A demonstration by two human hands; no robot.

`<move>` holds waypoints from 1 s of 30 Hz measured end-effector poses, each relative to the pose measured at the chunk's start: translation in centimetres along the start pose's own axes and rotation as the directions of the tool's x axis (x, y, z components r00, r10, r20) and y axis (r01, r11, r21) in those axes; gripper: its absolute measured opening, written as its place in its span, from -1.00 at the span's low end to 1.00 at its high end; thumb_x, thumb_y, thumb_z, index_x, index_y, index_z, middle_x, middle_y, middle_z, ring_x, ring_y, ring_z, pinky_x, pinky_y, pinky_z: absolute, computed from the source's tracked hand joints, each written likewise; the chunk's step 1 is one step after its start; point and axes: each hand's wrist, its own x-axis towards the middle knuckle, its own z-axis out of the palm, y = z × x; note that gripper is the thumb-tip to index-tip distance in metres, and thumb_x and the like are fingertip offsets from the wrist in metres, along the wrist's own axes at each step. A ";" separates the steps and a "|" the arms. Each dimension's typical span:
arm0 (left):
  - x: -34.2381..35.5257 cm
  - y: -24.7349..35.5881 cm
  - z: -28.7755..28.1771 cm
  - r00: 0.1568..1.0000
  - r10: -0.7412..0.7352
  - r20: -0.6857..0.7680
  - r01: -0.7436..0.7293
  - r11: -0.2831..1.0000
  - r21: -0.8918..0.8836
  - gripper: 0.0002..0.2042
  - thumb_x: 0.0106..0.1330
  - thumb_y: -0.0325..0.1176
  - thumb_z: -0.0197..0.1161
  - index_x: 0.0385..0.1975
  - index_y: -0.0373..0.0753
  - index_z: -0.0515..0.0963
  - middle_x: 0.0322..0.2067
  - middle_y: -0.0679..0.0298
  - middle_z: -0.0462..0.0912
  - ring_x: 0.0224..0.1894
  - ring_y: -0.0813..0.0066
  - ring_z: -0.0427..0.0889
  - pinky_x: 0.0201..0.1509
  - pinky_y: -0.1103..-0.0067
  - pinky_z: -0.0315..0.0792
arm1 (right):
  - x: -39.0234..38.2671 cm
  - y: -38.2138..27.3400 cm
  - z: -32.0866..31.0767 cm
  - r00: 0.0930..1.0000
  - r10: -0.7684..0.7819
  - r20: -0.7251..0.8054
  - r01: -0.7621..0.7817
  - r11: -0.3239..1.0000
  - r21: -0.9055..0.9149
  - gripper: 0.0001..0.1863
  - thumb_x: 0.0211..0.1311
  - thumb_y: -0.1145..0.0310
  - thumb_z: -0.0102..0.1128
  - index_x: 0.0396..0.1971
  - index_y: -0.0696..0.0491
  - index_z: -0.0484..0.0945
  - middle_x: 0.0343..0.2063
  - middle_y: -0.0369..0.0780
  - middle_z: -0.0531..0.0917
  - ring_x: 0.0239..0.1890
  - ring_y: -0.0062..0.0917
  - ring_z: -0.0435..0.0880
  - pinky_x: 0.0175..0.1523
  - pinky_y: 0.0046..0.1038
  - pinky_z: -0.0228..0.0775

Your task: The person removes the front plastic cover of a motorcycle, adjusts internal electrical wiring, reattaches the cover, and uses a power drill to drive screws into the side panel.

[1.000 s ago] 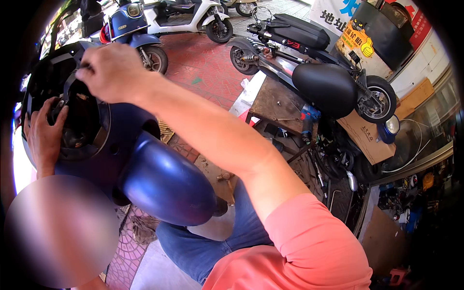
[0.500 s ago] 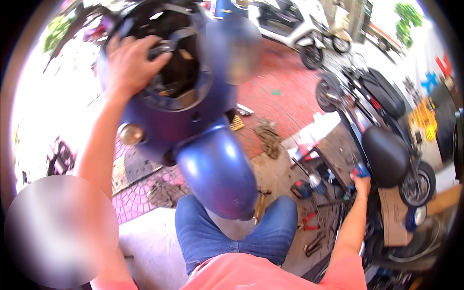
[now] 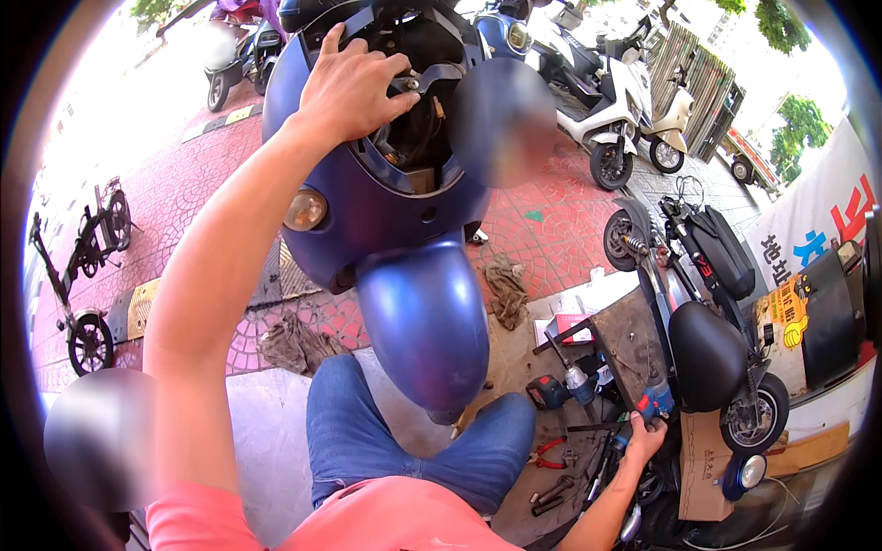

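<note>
Fingers fanned and thumb set apart, a person's left hand rested at the open front of a dark-blue scooter, top centre of the frame, thumb and forefinger beside a metal bracket; whether they pinched it could not be told. At lower right, the fingers of the right hand were curled around a blue power drill at the near edge of a worn metal-topped table.

Below the opening, the scooter's glossy front fender hung between the knees of the person, who sat in blue jeans and a coral shirt. A round amber lamp showed left of the fender. A grey-brown rag lay on the paving to its left, another to its right. Beside the right knee were a second power tool and red-handled pliers.

Farther out, a black two-wheeler stood beyond the table at right, above a cardboard box. A white scooter was parked at upper right, a small black bike at far left.
</note>
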 end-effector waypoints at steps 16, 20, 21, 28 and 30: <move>-0.1 -0.6 -0.1 0.998 -0.021 0.064 0.021 1.000 0.008 -0.57 0.42 0.12 0.23 0.08 0.00 0.71 -0.20 0.24 0.78 0.15 0.19 0.63 0.66 -0.01 -0.06 | -10.1 -34.4 19.5 0.674 -0.487 0.555 -0.112 0.676 0.729 -0.59 0.16 0.42 0.52 0.00 0.16 0.64 -0.27 -0.15 0.74 -0.27 -0.40 0.75 -0.21 -0.34 0.67; -0.3 -0.7 0.1 0.997 0.014 0.079 -0.015 1.000 0.013 -0.59 0.45 0.12 0.23 0.10 0.03 0.71 -0.18 0.25 0.76 0.14 0.18 0.64 0.65 -0.09 -0.07 | -11.5 -44.4 25.3 0.469 -0.635 0.614 0.217 0.757 0.616 -0.65 0.13 0.43 0.60 -0.08 0.13 0.72 -0.33 -0.30 0.75 -0.37 -0.62 0.71 -0.21 -0.51 0.58; -0.3 -0.8 0.0 0.996 0.021 0.084 -0.023 1.000 0.019 -0.59 0.46 0.12 0.23 0.11 0.04 0.72 -0.18 0.25 0.75 0.14 0.18 0.64 0.64 -0.11 -0.07 | -11.6 -46.1 26.9 0.389 -0.674 0.628 0.379 0.739 0.557 -0.71 0.14 0.41 0.60 -0.15 0.14 0.74 -0.35 -0.35 0.75 -0.38 -0.67 0.66 -0.23 -0.53 0.50; -0.3 -0.8 0.0 0.995 0.078 0.054 -0.082 0.995 0.064 -0.62 0.47 0.06 0.24 0.12 0.04 0.73 -0.10 0.27 0.73 0.19 0.18 0.61 0.53 -0.30 0.04 | -10.9 -50.4 34.0 0.200 -0.674 0.711 0.627 0.645 0.436 -0.68 0.06 0.28 0.58 -0.22 0.15 0.80 -0.42 -0.28 0.80 -0.35 -0.66 0.69 -0.11 -0.43 0.54; -0.3 -0.8 0.1 0.994 0.094 0.047 -0.097 0.993 0.068 -0.63 0.48 0.03 0.25 0.12 0.01 0.73 -0.09 0.27 0.73 0.19 0.20 0.61 0.51 -0.32 0.07 | -10.7 -50.5 34.6 0.204 -0.665 0.718 0.615 0.658 0.435 -0.68 0.07 0.30 0.57 -0.21 0.16 0.80 -0.40 -0.27 0.81 -0.34 -0.65 0.69 -0.10 -0.43 0.55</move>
